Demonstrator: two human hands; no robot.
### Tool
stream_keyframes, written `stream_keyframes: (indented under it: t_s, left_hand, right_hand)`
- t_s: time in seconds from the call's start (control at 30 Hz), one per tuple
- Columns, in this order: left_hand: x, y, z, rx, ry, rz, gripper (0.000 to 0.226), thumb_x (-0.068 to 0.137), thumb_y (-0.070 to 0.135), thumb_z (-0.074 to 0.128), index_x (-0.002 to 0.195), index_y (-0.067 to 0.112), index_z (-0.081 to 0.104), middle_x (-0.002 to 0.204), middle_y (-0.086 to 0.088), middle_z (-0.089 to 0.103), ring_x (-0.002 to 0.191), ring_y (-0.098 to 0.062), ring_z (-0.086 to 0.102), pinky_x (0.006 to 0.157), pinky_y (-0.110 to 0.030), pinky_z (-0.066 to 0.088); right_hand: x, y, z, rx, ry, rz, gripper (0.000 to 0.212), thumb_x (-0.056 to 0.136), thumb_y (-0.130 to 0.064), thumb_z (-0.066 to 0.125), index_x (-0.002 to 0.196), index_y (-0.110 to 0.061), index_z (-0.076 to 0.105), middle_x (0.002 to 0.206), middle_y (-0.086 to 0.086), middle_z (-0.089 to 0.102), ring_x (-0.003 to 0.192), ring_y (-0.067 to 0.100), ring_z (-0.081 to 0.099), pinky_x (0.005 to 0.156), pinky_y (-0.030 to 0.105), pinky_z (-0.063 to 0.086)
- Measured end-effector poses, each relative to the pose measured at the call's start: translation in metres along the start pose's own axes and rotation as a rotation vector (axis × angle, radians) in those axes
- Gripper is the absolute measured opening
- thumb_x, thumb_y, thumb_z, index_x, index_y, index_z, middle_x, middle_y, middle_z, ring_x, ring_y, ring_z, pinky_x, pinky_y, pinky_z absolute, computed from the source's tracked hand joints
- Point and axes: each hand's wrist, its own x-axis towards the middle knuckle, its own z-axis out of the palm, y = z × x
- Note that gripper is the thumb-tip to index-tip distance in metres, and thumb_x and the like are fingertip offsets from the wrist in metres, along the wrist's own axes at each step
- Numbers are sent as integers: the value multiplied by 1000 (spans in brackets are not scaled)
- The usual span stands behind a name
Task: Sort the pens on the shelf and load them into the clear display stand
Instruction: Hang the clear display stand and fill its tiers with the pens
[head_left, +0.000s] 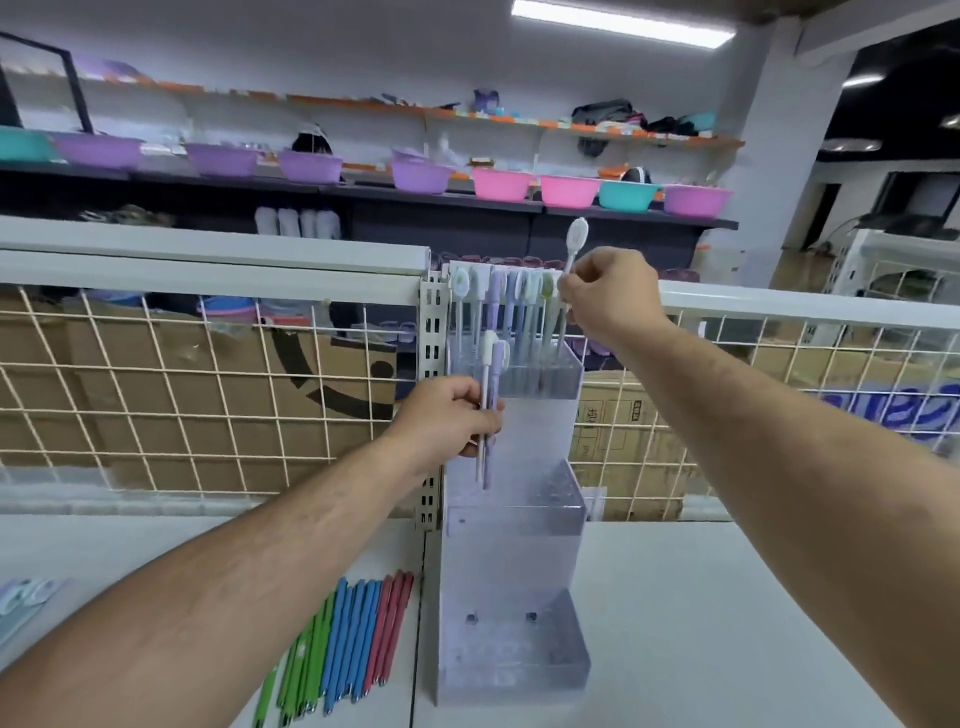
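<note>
**Single pen held over the right end of the top compartment**

Nearest the viewer, in the lower left of the frame, the loose pens (353, 634) lie flat on the white shelf (727, 623). They are grouped green, blue and red, with long axes parallel and running away from the viewer, just left of the clear display stand (511, 571). The stand rises in three steps at frame centre, and its lower and middle compartments show no pens.

Beside the stand's left edge, the left hand (441, 421) grips two pens (489, 364) upright, fingers curled round the shafts and caps up. Higher and to the right, the right hand (610, 296) pinches a single pen (575, 239) between thumb and curled fingers. Its long axis is near vertical, cap uppermost, and the shaft drops below the fingers toward the right end of the top compartment (519, 382). Whether the tip is seated cannot be told.

The right hand is the nearer to that compartment, so the coming move is judged to be a short straight descent. The standing pens (511, 301) crowd just to the left, leaving open room only at the right wall. Behind runs a wire grid (208, 389). Farthest off, coloured basins (415, 174) line the back wall.
</note>
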Motion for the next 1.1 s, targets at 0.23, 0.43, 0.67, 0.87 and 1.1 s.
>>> stream_keyframes:
  t_s: [0.23, 0.43, 0.67, 0.87, 1.1]
  left_hand:
    - [-2, -1, 1, 7, 44, -10, 11, 84, -1, 73, 92, 5, 71, 73, 4, 75, 64, -11, 69, 55, -22, 54]
    - [-4, -2, -1, 15, 65, -10, 11, 84, 0, 74, 90, 9, 73, 71, 5, 74, 65, -9, 69, 55, -20, 52]
    - [-5, -2, -5, 18, 65, -10, 11, 84, 0, 73, 92, 7, 72, 71, 7, 74, 65, -9, 69, 54, -20, 52]
    - [-2, -6, -9, 13, 53, -10, 12, 83, 3, 75, 90, 12, 73, 76, 10, 75, 65, -4, 66, 57, -19, 52]
    - [1, -12, -4, -9, 10, 33, 6, 88, 10, 74, 92, 14, 73, 82, -2, 76, 72, -9, 69, 60, -20, 54]
  right_hand:
    - [5, 4, 8, 2, -10, -43, 11, 97, -20, 61, 89, -18, 68, 83, -1, 68, 80, 24, 71, 77, 47, 62]
    - [8, 11, 17, -92, -89, -45, 18, 96, -16, 63, 78, -18, 68, 78, 2, 68, 76, 24, 69, 74, 45, 63]
    - [7, 17, 25, -245, -171, -45, 24, 93, -5, 57, 75, -11, 71, 78, 10, 71, 74, 28, 70, 65, 36, 62]
    - [0, 23, 30, -352, -183, -18, 29, 96, -19, 62, 68, -14, 65, 70, 5, 67, 61, 19, 62, 52, 24, 45]
    - [-36, 25, 21, -69, -258, 27, 26, 92, -30, 71, 78, -9, 68, 67, 0, 68, 48, 1, 56, 44, 17, 42]
